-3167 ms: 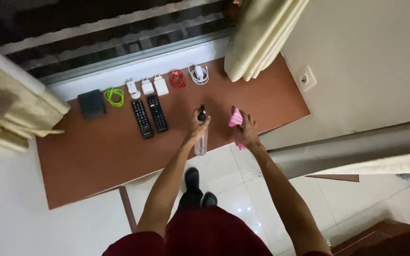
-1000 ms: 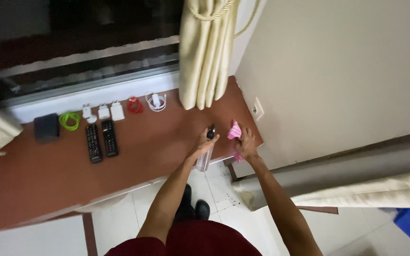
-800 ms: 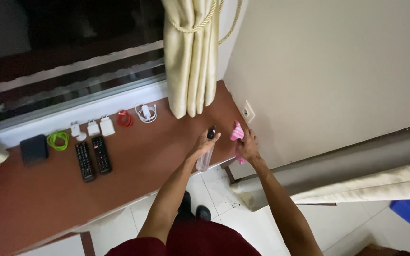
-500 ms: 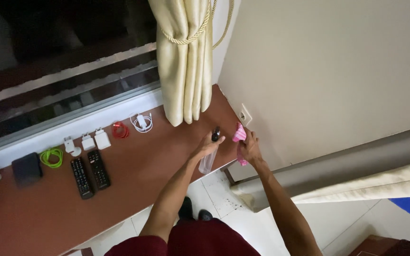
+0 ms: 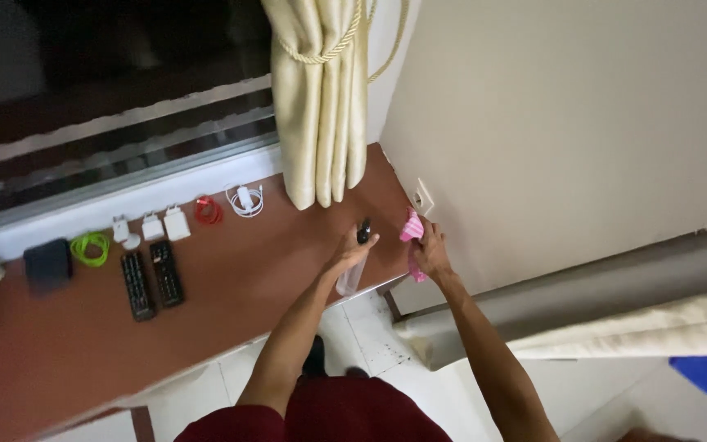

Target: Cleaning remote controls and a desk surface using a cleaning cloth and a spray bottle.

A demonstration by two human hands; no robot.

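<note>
My left hand (image 5: 347, 252) grips a clear spray bottle (image 5: 351, 274) with a black nozzle, held over the front right part of the brown desk (image 5: 231, 270). My right hand (image 5: 429, 255) holds a pink cloth (image 5: 411, 227) at the desk's right end, close to the wall and a white wall socket (image 5: 422, 197). The two hands are a short way apart, the cloth to the right of the nozzle.
Along the desk's back lie a white coiled cable (image 5: 245, 201), a red cable (image 5: 206, 210), white chargers (image 5: 157, 226), a green cable (image 5: 89, 246), a dark box (image 5: 47, 262) and two black remotes (image 5: 150, 281). A tied cream curtain (image 5: 321, 98) hangs over the desk's right rear.
The view has swung so the desk sits further left and the curtain shows more. Both hands keep their hold and stay at the desk's right end, nearer the wall than before.
</note>
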